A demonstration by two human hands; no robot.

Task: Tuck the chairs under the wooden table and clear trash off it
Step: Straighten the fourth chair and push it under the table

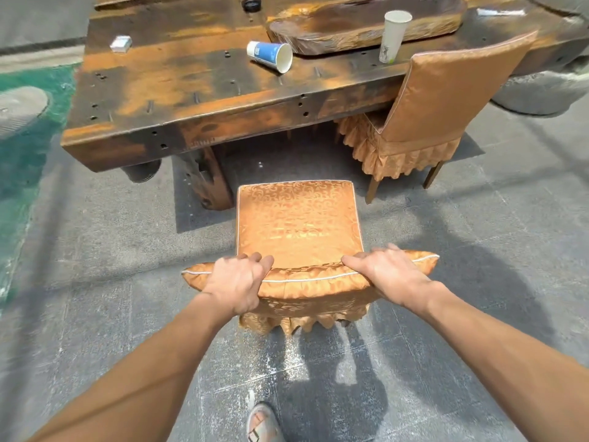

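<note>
Gripping top of near orange fabric-covered chair (296, 224) with left hand (237, 282) and right hand (390, 272), both curled over it. Noted on far dark wooden table (178, 78): tipped blue paper cup (269, 55).

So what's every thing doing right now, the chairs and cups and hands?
near chair: out from the wooden table, not tucked.
far chair: seat partly under the table, turned at an angle.
blue cup: tipped on its side on the table.
white cup: upright on the table.
small box: lying flat on the table.
left hand: grips the near chair's backrest top.
right hand: grips it too.
</note>
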